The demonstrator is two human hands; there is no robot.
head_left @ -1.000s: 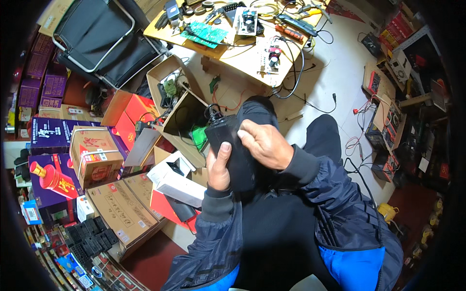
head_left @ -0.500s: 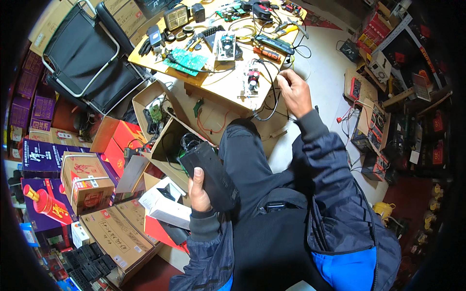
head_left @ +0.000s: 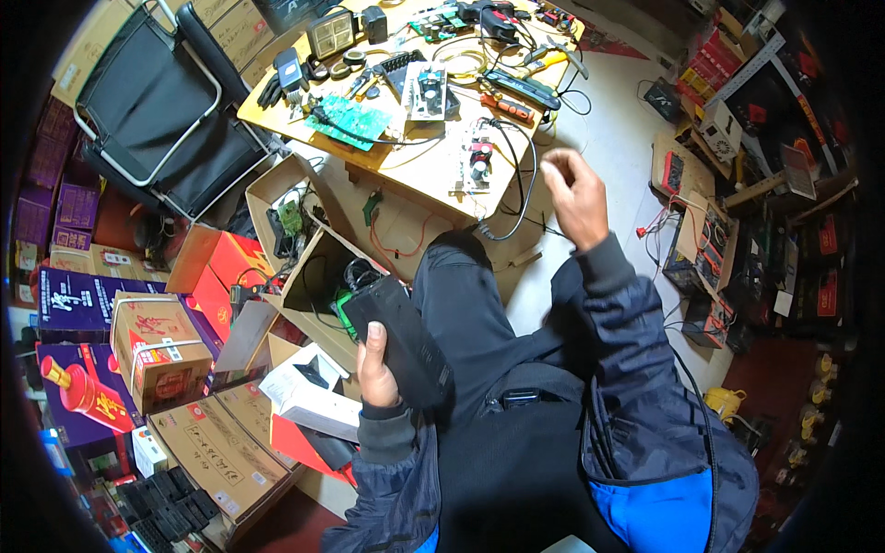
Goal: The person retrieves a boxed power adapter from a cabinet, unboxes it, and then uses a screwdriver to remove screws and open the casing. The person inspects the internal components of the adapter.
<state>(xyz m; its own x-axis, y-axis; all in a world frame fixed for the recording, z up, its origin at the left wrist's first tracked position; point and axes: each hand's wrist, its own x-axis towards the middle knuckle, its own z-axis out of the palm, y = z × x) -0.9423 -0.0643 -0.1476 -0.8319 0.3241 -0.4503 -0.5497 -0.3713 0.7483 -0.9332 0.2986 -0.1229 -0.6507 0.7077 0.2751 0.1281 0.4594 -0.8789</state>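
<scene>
My left hand (head_left: 376,370) grips a long black box-shaped power adapter (head_left: 406,343), thumb along its near side, over my left thigh. Coiled black cable (head_left: 360,273) shows at the adapter's far end. Out past the table's right corner, my right hand (head_left: 581,198) is raised with its fingers curled together; whatever they may hold is hidden. Nearest to it on the table, a plug strip or circuit part with red and black pieces (head_left: 479,161) lies beside a looped black cord (head_left: 527,198).
The wooden table (head_left: 369,166) carries a green circuit board (head_left: 348,120), a grey-cased module (head_left: 426,92), pliers and cables. Open cartons (head_left: 318,263) stand left of my legs, with stacked boxes (head_left: 207,452) beyond. A black folding chair (head_left: 147,101) stands far left; electronics shelves (head_left: 710,230) line the right.
My right hand has drawn back to the right, away from the table corner. The left hand still holds the adapter in nearly the same place. The view has shifted slightly.
</scene>
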